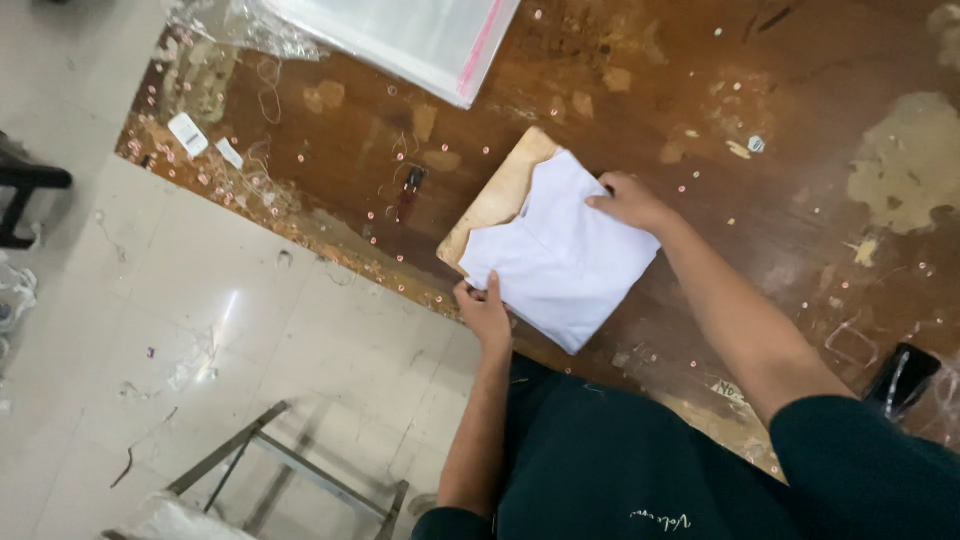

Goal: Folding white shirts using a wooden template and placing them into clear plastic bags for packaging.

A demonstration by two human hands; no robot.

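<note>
**Folded white garment held on a board at the table edge**

A folded white garment (562,250) lies on a pale wooden board (497,195), which rests on a worn brown table (800,120) close to its near edge. The left hand (484,310) grips the garment's near corner, thumb on top and fingers apparently curled beneath — closed on the cloth. The right hand (628,200) lies flat on the far edge, fingers spread and pressing down, not pinching. A stack of clear plastic bags (420,40) with a pink seal strip lies well apart, toward the far side of the table. Loose threads, small tags and specks of debris are scattered over the tabletop; a metal frame (290,470) stands on the tiled floor (200,300) below.

Likely risks, judged from this arrangement: the garment overhangs the board toward the table edge, so an uneven pull by the left hand could drag the fold open or slide the cloth off the edge to the floor. White fabric touching the stained surface may also pick up dirt — the board covers only part of the contact area.
</note>
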